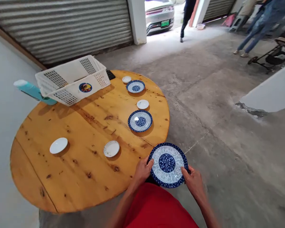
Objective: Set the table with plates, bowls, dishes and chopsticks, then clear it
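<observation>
A blue-and-white patterned plate [172, 148] is held in front of my body, past the near right edge of the round wooden table [85, 177]. My left hand [142, 169] grips its left rim, thumb on top. On the right rim, my right hand [194, 182] is closed with its thumb over the plate's face; the fingers beneath are partly hidden. Two similar blue-and-white plates, one nearer [140, 121] and one farther [135, 86], lie along the table's right side. Small white dishes rest beside them, and a white saucer [111, 148] sits left of my left hand.
Another white saucer [58, 145] lies on the table's left part. A white plastic basket [73, 85] and a teal bottle [35, 91] stand at the back left. Beyond are a shutter [68, 25], a car [159, 15], people and a stroller [275, 53].
</observation>
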A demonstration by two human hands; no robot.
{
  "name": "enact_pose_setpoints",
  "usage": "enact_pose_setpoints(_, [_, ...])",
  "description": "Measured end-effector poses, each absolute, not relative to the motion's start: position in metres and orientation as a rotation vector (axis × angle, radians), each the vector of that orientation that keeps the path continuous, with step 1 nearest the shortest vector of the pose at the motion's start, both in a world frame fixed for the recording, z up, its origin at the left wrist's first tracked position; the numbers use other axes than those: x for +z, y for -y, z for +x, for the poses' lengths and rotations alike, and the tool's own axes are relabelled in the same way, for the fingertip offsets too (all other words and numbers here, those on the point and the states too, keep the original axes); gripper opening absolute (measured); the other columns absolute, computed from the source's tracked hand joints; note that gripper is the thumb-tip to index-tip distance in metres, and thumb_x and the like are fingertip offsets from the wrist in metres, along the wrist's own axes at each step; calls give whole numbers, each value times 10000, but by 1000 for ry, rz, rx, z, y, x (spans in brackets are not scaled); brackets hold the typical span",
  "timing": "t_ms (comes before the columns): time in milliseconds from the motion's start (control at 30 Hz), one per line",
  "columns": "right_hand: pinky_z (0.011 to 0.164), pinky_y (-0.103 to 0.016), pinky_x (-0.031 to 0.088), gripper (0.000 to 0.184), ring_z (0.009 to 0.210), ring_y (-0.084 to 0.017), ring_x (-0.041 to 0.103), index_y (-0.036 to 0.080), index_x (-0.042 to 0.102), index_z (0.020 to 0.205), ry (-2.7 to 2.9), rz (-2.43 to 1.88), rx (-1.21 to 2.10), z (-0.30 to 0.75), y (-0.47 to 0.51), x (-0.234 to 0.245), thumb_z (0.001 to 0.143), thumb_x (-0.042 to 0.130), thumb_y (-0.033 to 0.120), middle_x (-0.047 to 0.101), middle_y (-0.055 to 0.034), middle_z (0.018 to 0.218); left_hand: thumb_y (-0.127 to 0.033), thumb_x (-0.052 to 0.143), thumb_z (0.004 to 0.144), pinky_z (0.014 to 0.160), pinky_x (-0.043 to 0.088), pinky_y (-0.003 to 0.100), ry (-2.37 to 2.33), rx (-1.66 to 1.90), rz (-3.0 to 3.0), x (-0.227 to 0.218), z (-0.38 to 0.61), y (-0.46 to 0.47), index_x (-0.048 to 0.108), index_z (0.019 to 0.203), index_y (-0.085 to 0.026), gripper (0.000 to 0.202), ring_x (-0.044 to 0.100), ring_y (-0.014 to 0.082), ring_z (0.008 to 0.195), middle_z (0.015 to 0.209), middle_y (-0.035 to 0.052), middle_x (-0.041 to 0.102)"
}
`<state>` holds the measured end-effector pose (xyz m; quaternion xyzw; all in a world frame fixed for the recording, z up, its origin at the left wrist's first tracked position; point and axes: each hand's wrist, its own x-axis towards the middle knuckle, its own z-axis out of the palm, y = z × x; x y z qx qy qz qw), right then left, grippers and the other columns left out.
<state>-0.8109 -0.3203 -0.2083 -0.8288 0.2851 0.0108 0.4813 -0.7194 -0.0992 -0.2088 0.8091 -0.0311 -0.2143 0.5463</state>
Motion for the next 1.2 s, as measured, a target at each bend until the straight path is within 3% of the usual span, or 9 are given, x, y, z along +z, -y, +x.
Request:
enact_pose_setpoints(300, [495,-254,324,376,532,-147,424,176,579,676,-480,-2024,155,-701,342,-201,796,497,522,484,8,553,-386,429,868,589,286,245,-86,-333,2101,-186,-650,110,538,680,-181,299,429,131,618,640,-17,490])
enact_pose_setpoints(533, [522,-248,290,347,549,-130,405,192,500,602,-117,-2175,231,-593,335,-200,809,469,468,438,22,545,-390,447,882,606,267,260,-347,-107,2224,-189,-612,98,470,689,-197,274,421,128,617,637,-26,472])
enact_pose_setpoints(867, [537,-276,214,335,509,-112,333,230,349,553,329,-2328,382,-444,319,-213,783,409,466,321,37,500,-341,418,936,615,286,258,-707,-31,2304,-201,-544,101,513,754,-197,251,459,137,616,652,-17,508])
enact_pose_setpoints(1033, [562,-270,256,327,557,-136,431,199,465,602,556,-2471,511,-403,315,-227,840,397,415,455,-2,555,-305,423,940,641,313,273,-836,-159,2394,-207,-528,103,581,814,-177,240,546,170,665,708,31,608])
enact_pose_setpoints(1200, [640,-277,354,375,691,-206,608,139,660,846,800,-2673,711,-384,305,-225,921,392,390,683,-99,750,-305,397,960,689,376,298,-931,-329,2512,-206,-524,101,640,938,-150,290,651,232,795,852,112,710])
